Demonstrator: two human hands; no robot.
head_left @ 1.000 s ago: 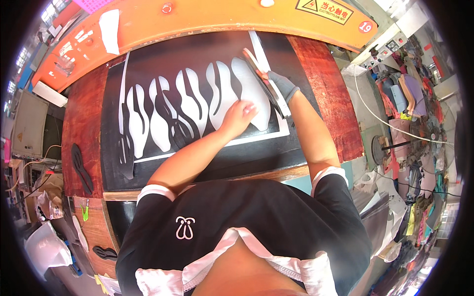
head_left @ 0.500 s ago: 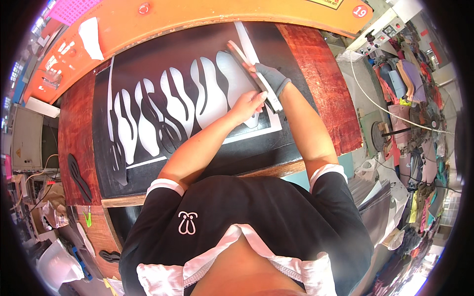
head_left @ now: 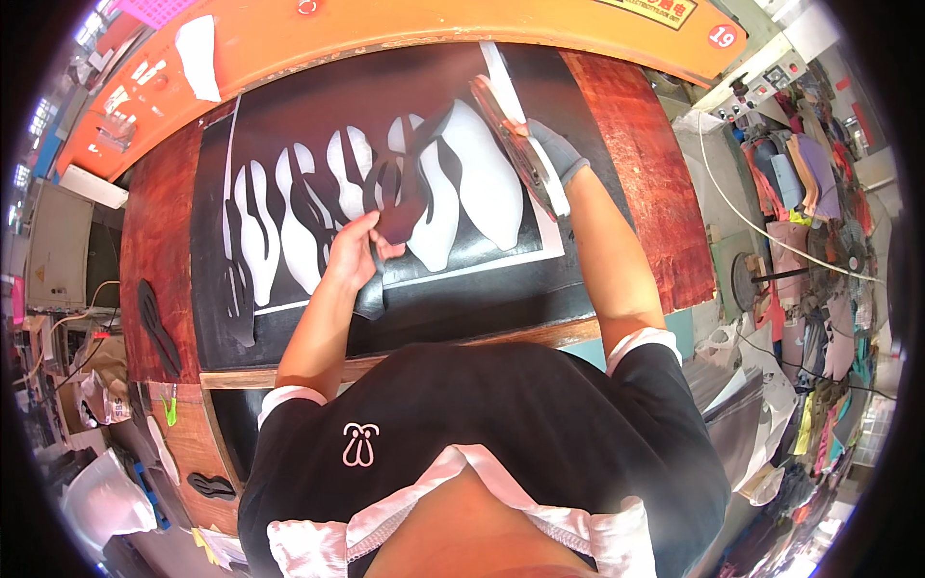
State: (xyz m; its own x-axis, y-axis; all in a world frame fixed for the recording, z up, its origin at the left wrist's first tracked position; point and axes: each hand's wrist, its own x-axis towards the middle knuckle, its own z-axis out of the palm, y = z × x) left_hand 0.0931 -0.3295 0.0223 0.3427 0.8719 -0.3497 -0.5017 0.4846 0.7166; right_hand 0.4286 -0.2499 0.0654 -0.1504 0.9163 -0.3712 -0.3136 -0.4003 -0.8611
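Note:
My left hand [head_left: 356,252] pinches the near end of a dark, sole-shaped cut piece [head_left: 409,207], which is partly blurred and tilted above the sheet. In my gloved right hand [head_left: 559,152] is a long, narrow cutting die [head_left: 520,144], held on edge at the right of the sheet. Below them lies a black sheet [head_left: 434,323] with a row of sole-shaped openings, white showing through them. Other dark cut pieces [head_left: 310,207] rest loosely over the openings at the left. The fingertips of my right hand are partly hidden behind the die.
An orange machine beam [head_left: 405,34] crosses the far side. Reddish boards [head_left: 636,164] flank the sheet. A dark sole piece [head_left: 157,328] lies on the left board, another [head_left: 210,486] on the lower wooden surface. A white cable [head_left: 761,231] and piled coloured scraps [head_left: 800,183] are at the right.
My left hand has left the die, moved left and taken hold of a dark sole piece. The die remains in my right hand, turned slightly. The whole view has shifted a little.

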